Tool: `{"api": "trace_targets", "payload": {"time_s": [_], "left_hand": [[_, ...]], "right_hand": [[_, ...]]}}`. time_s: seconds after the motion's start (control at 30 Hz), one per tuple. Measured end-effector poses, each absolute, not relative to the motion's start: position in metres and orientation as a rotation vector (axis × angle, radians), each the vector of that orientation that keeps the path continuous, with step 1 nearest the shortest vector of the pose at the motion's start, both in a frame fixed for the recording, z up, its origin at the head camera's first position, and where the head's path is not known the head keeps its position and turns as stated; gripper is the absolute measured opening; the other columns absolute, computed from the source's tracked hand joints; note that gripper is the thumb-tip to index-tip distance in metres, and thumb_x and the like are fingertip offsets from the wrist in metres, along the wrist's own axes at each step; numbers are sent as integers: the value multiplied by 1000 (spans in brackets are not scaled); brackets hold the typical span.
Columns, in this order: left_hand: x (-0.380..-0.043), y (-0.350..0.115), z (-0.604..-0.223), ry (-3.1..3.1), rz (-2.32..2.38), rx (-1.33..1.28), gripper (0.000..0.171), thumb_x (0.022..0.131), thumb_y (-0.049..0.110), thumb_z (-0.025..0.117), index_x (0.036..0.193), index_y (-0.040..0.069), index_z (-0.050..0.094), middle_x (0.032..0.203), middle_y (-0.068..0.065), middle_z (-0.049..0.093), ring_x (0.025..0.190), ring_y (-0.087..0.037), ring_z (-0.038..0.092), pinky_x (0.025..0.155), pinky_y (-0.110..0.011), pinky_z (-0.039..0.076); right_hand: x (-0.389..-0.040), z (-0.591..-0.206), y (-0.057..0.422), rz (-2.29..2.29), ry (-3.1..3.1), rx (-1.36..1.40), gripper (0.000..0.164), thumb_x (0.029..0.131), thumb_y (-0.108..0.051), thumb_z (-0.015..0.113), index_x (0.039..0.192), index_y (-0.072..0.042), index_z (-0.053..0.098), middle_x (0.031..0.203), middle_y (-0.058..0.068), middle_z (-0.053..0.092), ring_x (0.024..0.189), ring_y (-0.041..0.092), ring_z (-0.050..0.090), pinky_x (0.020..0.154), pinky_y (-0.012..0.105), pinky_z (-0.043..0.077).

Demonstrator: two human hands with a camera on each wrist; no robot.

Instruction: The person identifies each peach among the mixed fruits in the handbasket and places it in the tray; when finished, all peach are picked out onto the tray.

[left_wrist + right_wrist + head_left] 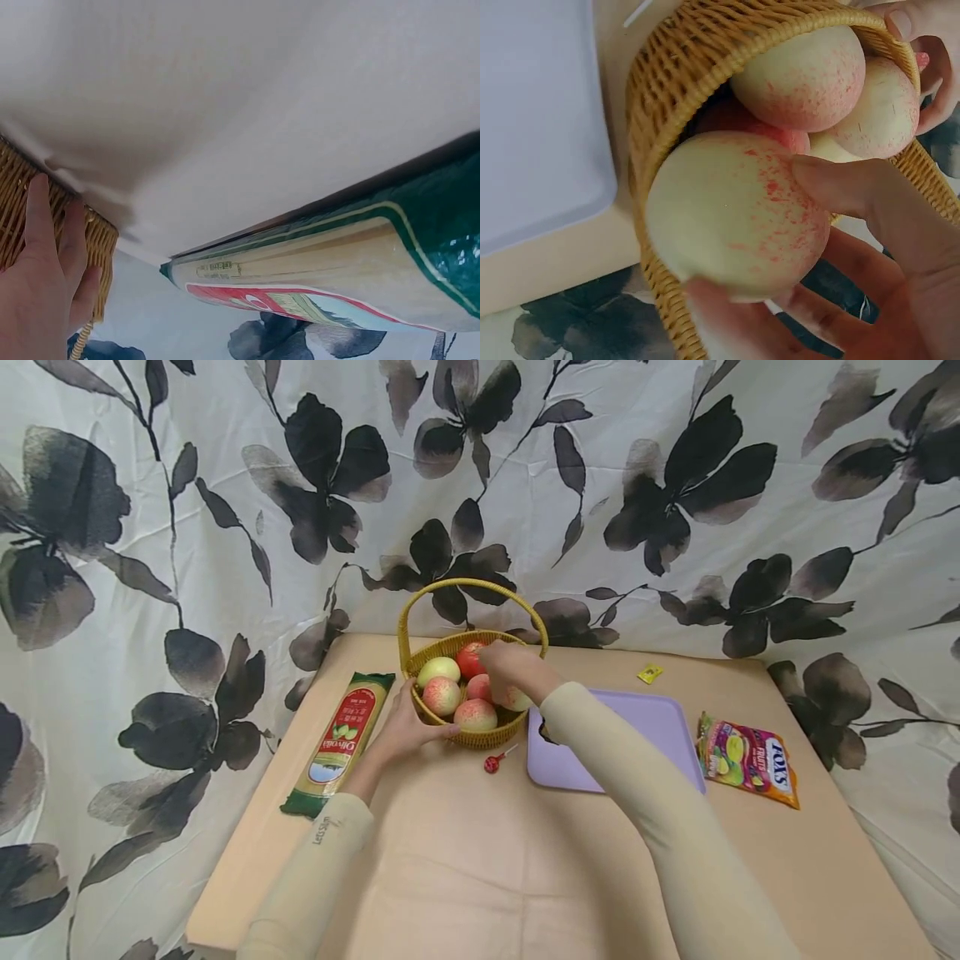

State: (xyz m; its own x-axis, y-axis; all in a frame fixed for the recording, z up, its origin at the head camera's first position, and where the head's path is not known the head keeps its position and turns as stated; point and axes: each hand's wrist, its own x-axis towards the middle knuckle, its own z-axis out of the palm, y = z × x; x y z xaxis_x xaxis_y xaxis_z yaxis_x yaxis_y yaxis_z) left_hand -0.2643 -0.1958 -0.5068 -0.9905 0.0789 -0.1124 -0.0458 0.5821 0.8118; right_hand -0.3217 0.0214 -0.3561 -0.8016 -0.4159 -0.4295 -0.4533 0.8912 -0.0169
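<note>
A yellow wicker basket (487, 741) with a tall handle stands near the table's back edge. Inside lie several peaches (476, 716), a pale yellow-green fruit (438, 671) and a red fruit (470, 658). My left hand (411, 724) holds the basket's left side; in the left wrist view its fingers (41, 217) lie along the weave. Between thumb and fingers, my right hand (885, 255) grips a pale peach with red speckles (735, 214) at the basket's right rim. In the head view my right hand (517, 668) partly covers the fruit.
A pasta packet (341, 739) lies left of the basket. A red-wrapped lollipop (492, 764) lies before it. A lilac tray (645, 735) sits to the right, below my right forearm. Beyond are a small yellow sachet (650, 673) and a Fox's candy bag (750, 762).
</note>
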Motion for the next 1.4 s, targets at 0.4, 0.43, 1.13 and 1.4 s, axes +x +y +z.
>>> {"api": "trace_targets", "payload": {"time_s": [0.4, 0.43, 1.13, 1.4], "left_hand": [[-262, -194, -504, 2668, 1403, 45, 140, 73, 60, 90, 166, 10, -1, 170, -23, 14, 157, -39, 22, 126, -61, 26], [-262, -194, -504, 2666, 1400, 42, 139, 73, 60, 90, 166, 10, -1, 170, -23, 14, 157, -39, 22, 126, -61, 26], [-263, -195, -503, 2679, 1369, 25, 142, 72, 64, 89, 166, 9, -2, 170, -25, 12, 158, -41, 20, 126, -60, 26], [-263, -195, -503, 2682, 1395, 43, 137, 75, 59, 89, 166, 9, 0, 169, -24, 15, 157, -39, 23, 126, -60, 27]], "right_hand": [[-320, -356, 57, -206, 2611, -697, 25, 76, -5, 79, 97, -5, 66, 89, 9, 61, 58, 17, 60, 50, 26, 54], [-317, -357, 61, -235, 2617, -740, 29, 76, -7, 81, 101, -4, 67, 91, 10, 62, 58, 17, 61, 51, 26, 55], [-262, -401, 152, -497, 2677, -930, 44, 76, -17, 89, 114, -6, 71, 103, 15, 64, 95, 27, 57, 68, 30, 53], [-253, -430, 151, -502, 2648, -977, 44, 74, -18, 89, 110, -5, 69, 94, 12, 61, 86, 22, 52, 66, 28, 45]]}}
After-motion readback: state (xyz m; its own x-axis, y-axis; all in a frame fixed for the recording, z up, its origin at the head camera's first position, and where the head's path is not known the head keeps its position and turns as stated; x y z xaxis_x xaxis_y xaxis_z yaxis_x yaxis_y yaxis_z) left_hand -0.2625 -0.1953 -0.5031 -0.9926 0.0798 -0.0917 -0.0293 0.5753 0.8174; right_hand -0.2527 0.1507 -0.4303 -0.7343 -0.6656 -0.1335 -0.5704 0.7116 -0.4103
